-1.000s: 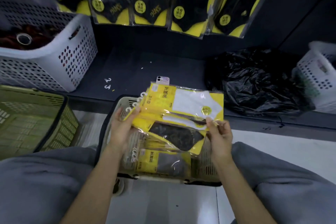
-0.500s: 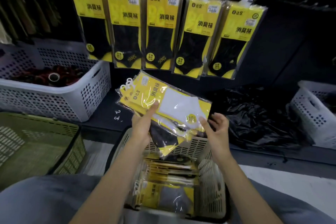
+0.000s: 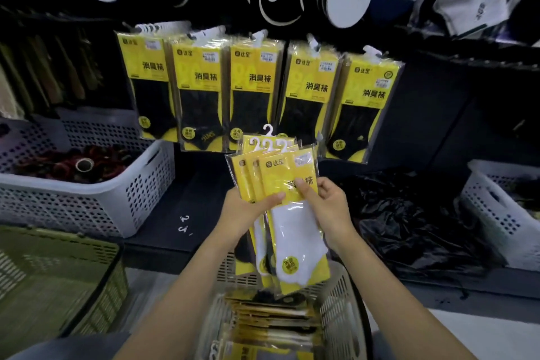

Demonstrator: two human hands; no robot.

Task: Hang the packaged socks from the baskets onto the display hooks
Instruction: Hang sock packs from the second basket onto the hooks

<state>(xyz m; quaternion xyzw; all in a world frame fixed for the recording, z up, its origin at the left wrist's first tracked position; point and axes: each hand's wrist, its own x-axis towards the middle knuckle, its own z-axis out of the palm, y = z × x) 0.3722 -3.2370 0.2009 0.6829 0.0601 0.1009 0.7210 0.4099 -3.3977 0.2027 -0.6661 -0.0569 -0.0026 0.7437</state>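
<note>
Several sock packs are held as one fanned bundle in front of the person, above the pale basket and just below the row of hung packs on the wall. The bundle stands upright with its long axis running top to bottom. Its white hangers point up toward the hung row and the sock toes point down at the basket. The front pack shows a white sock under a yellow card. The packs behind it fan out to the left, perhaps three or four in all, though the overlap makes the count unsure.

The left hand grips the bundle from the left, with the thumb laid across the yellow cards and the other fingers hidden behind the packs. The right hand pinches the front pack at its right edge, thumb pressed on the card's print and fingers curled round behind.

Spare packs lie stacked flat in the basket (only their yellow edges show). The five hung packs hold black socks and hang upright side by side. On the dark shelf sit a white basket at the left and a black plastic bag at the right. A green basket stands lower, at the left.
</note>
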